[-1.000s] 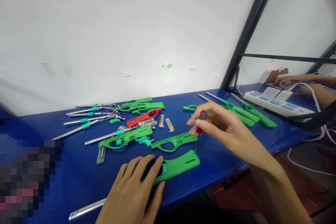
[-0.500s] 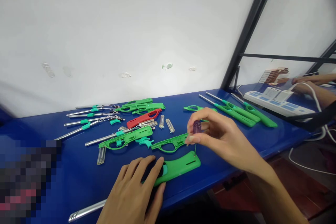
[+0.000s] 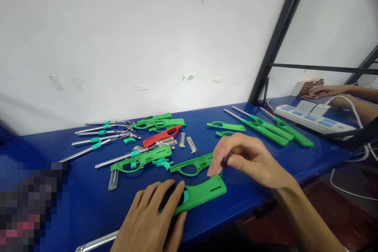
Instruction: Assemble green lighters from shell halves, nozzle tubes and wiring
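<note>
My left hand lies flat with fingers spread on the near end of a green lighter body, pressing it to the blue bench. My right hand pinches a small screwdriver with a dark red handle. Its thin shaft stands almost upright, tip on the far right end of that green body. A metal tube sticks out from under my left wrist toward the left.
Loose green shell halves, a red shell, metal tubes with teal collars and clear gas tanks lie behind. Finished green lighters sit at right. Beyond a black frame, another person's hands work near a white power strip.
My right hand has sunk lower over the screwdriver and its fingers have closed further round the handle. The left hand has stayed put on the green body.
</note>
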`<move>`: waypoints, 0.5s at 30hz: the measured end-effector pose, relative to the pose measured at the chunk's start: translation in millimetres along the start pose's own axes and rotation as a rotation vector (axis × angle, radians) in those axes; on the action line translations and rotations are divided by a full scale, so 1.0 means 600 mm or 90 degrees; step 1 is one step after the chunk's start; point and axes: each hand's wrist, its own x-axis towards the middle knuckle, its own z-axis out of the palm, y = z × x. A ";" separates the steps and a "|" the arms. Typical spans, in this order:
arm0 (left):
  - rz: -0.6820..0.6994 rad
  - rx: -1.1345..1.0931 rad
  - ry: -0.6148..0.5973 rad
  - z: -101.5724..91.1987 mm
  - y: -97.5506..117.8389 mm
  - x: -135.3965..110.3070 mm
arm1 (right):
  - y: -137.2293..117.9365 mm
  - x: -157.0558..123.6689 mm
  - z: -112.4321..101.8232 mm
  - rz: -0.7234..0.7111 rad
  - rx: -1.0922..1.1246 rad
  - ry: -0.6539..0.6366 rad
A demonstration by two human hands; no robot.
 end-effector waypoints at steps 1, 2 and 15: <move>0.002 0.002 0.001 0.000 0.000 0.001 | -0.004 -0.001 0.003 0.003 -0.003 -0.013; 0.003 0.005 0.004 0.000 -0.001 0.001 | -0.008 -0.001 0.006 0.005 -0.009 -0.022; 0.017 0.034 0.019 0.005 -0.005 -0.002 | -0.024 0.005 0.014 -0.028 -0.217 0.035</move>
